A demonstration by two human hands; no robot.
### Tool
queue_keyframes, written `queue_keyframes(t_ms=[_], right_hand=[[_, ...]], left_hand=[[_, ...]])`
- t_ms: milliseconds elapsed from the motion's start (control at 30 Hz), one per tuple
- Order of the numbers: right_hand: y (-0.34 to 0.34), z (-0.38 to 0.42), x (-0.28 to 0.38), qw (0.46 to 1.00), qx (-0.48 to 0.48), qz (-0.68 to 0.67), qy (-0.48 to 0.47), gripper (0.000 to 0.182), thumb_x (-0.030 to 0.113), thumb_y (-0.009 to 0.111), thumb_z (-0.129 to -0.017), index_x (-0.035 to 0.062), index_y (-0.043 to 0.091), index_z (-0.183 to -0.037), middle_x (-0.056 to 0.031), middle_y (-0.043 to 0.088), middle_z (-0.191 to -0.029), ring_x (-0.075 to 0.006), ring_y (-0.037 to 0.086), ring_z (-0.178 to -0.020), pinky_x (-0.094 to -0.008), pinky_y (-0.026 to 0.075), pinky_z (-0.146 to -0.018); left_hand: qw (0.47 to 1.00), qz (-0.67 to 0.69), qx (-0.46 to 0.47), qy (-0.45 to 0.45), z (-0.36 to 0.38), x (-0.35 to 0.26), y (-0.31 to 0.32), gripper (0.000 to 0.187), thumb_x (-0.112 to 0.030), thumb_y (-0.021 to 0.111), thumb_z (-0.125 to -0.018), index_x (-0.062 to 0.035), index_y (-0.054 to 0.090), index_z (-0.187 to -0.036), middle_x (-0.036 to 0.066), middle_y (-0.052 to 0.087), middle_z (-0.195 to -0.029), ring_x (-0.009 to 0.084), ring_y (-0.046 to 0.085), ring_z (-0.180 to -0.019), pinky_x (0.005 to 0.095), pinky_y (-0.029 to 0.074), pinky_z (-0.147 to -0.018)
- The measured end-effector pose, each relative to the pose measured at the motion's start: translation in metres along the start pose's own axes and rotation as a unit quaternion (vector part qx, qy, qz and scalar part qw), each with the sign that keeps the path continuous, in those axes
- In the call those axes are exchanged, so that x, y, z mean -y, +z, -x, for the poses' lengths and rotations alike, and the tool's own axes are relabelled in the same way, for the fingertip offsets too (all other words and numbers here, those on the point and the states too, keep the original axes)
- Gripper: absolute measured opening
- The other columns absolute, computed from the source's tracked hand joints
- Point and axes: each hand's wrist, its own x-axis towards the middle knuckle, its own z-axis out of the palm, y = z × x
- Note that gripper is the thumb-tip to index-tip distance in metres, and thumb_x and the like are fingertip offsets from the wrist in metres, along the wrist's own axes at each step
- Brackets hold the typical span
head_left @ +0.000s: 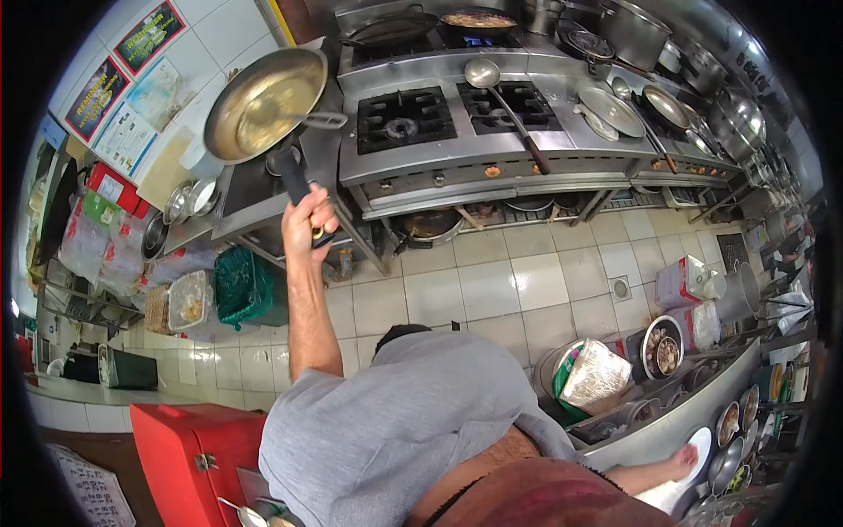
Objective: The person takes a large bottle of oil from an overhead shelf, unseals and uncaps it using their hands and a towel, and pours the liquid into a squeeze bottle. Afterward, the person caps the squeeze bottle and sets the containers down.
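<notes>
My left hand [311,218] is wrapped round the black handle of a large frying pan [230,123], raised at the upper left beside the stove. The pan is tilted, and its inside shows a yellowish sheen; whether that is oil or reflection I cannot tell. Far from it, at the lower right, my right hand [683,460] is over the steel counter, beside a white plate-like item [700,446]. Its fingers are small and blurred, so their grip is unclear. A ladle [509,110] lies across a burner of the steel stove [378,180].
More pans sit on the back burners, one [479,21] above a blue flame. Lidded pots stand at the upper right. A green-lined bin [248,290] is at the left, a red cabinet [176,457] at the lower left. A foil-covered item [595,378] and several bowls are at the right.
</notes>
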Motion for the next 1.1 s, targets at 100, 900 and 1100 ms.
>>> queue_keyframes(t_ms=[100,900,1100], right_hand=[[0.042,0.002,-0.057,0.995,-0.039,0.082,-0.041,0.022,0.016,0.051,-0.088,-0.0011,0.058,-0.076,-0.0131,0.061,-0.072,-0.0250,0.059,-0.069,-0.0391,0.051,-0.068],[0.266,0.315,-0.616,0.829,-0.103,0.341,0.430,0.010,0.017,0.049,-0.089,0.0110,0.053,-0.083,-0.0015,0.055,-0.066,-0.0164,0.054,-0.057,-0.0305,0.045,-0.053],[0.286,0.353,-0.659,0.795,-0.104,0.403,0.442,0.013,0.017,0.049,-0.089,0.0060,0.052,-0.094,-0.0047,0.054,-0.073,-0.0174,0.052,-0.061,-0.0310,0.045,-0.053]], left_hand=[[0.999,0.021,-0.048,0.002,-0.011,-0.007,-0.061,0.010,-0.004,0.056,-0.083,-0.0090,0.048,-0.082,-0.005,0.038,-0.058,0.0056,0.038,-0.045,0.0231,0.033,-0.042],[0.908,0.313,-0.182,-0.210,-0.272,-0.024,-0.362,0.022,0.003,0.049,-0.085,-0.0050,0.041,-0.066,0.000,0.043,-0.056,0.0094,0.044,-0.046,0.0205,0.041,-0.043],[0.842,0.431,-0.200,-0.257,-0.341,-0.001,-0.413,0.018,0.003,0.048,-0.084,-0.0007,0.042,-0.068,0.004,0.044,-0.058,0.0130,0.047,-0.046,0.0215,0.047,-0.042]])
